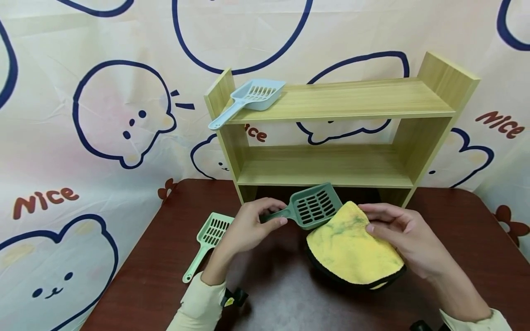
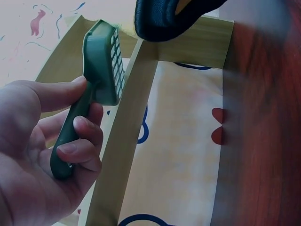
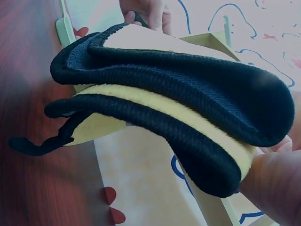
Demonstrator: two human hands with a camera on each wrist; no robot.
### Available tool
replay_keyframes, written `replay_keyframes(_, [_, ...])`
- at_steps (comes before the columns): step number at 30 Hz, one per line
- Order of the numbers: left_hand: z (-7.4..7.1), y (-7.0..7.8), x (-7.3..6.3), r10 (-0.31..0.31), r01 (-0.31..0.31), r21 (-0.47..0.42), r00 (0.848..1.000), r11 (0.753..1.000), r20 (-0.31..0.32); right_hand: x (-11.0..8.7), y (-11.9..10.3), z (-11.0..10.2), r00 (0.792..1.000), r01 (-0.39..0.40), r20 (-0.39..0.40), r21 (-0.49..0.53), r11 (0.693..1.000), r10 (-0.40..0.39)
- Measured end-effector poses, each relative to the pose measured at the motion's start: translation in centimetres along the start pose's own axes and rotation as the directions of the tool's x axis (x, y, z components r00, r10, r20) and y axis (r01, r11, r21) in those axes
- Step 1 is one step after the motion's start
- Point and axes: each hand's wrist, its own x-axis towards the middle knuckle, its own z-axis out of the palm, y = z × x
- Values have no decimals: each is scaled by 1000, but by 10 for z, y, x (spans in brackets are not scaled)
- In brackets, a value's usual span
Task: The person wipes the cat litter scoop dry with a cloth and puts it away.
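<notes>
My left hand (image 1: 252, 225) grips the handle of a dark green slotted litter scoop (image 1: 314, 206), with its pan tilted up above the table. In the left wrist view the fingers curl round the scoop's handle (image 2: 70, 127). A folded yellow cloth (image 1: 356, 248) with black edging is pinched between the thumb and fingers of my right hand (image 1: 407, 234). Its upper corner overlaps the right edge of the scoop's pan; whether they press together I cannot tell. The right wrist view shows the cloth's dark edging (image 3: 155, 70) in layered folds, hiding most of the right hand.
A light green slotted scoop (image 1: 213, 232) lies on the dark red-brown table (image 1: 165, 243), left of my left hand. Behind stands a wooden two-tier shelf (image 1: 348, 101), with a light blue scoop (image 1: 261, 94) on its top board, handle overhanging the front. A patterned curtain (image 1: 41, 138) hangs behind.
</notes>
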Motion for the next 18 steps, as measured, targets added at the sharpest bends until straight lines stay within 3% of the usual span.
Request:
replay_keyframes(7, [4,1,1,4,-4,2,1000,1000,-1,2,3,4,1000,-3,8,4,1000,3])
replay_keyframes(18, [22,9,5,-17,17,-2,1000,1000,1,5,9,17,999,-41,23,-7,999,41])
